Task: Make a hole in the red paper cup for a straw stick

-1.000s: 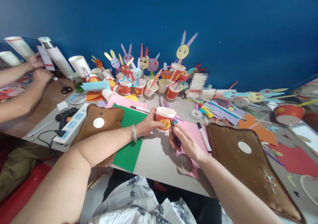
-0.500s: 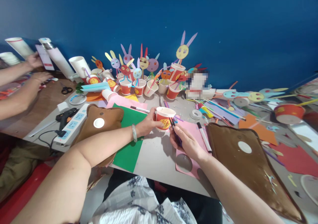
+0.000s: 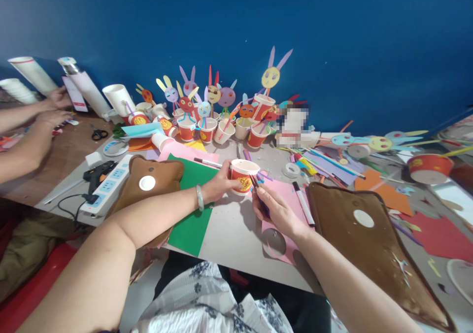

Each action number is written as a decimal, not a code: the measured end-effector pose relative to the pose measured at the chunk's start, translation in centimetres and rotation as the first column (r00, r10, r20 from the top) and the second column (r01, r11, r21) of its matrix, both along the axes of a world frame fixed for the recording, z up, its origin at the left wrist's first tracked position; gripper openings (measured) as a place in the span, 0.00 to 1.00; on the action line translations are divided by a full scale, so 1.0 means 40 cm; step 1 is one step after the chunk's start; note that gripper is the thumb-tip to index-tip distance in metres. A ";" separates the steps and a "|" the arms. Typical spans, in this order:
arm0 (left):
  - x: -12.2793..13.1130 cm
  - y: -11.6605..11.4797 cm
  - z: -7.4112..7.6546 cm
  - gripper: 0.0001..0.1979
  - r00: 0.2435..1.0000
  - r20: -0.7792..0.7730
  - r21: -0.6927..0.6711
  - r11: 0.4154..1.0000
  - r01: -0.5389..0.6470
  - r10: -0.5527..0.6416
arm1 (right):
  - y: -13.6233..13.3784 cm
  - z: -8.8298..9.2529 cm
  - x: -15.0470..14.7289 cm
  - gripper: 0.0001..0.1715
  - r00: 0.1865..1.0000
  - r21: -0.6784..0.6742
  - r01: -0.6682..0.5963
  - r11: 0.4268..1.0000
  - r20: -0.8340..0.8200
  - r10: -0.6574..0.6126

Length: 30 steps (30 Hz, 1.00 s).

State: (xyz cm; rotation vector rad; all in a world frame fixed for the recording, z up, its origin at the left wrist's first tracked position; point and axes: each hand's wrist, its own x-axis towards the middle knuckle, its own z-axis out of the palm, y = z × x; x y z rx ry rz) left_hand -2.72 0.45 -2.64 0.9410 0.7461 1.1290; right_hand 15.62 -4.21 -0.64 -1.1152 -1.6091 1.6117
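Observation:
My left hand (image 3: 219, 183) is closed round the left side of a red and white paper cup (image 3: 243, 181) with a yellow print, held upright with its mouth facing up. In my right hand (image 3: 271, 202) is a pair of dark scissors (image 3: 263, 207), gripped by the handles. Their blades point up and left at the cup's right side; whether the tips pierce or only touch the wall I cannot tell. A green paper sheet (image 3: 192, 215) lies under my left wrist. Beneath my right hand is a pink paper sheet (image 3: 284, 249) with round holes cut out.
Several cups with paper rabbit heads (image 3: 204, 109) stand along the blue wall. Brown cushions lie left (image 3: 162, 168) and right (image 3: 343, 219). A power strip (image 3: 109, 185) with a glue gun (image 3: 96, 174) is at left. Another person's hands (image 3: 55, 109) work at far left, near a phone (image 3: 76, 94).
The cup and the scissors have shifted very slightly left, my grips unchanged. At far left the other person's hands and the phone have moved a little.

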 end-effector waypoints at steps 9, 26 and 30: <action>-0.001 0.001 -0.002 0.29 1.000 -0.006 0.008 1.000 0.004 -0.004 | 0.000 0.000 0.000 0.26 1.000 -0.003 0.000 1.000 0.009 0.000; -0.012 0.014 -0.020 0.30 0.994 -0.108 0.144 0.990 0.004 0.012 | -0.001 0.008 -0.007 0.25 0.999 -0.032 0.035 0.999 -0.012 -0.036; -0.014 0.016 -0.022 0.30 0.990 -0.140 0.168 0.986 0.001 0.023 | -0.001 0.004 -0.007 0.25 1.000 -0.016 0.031 0.999 0.001 -0.031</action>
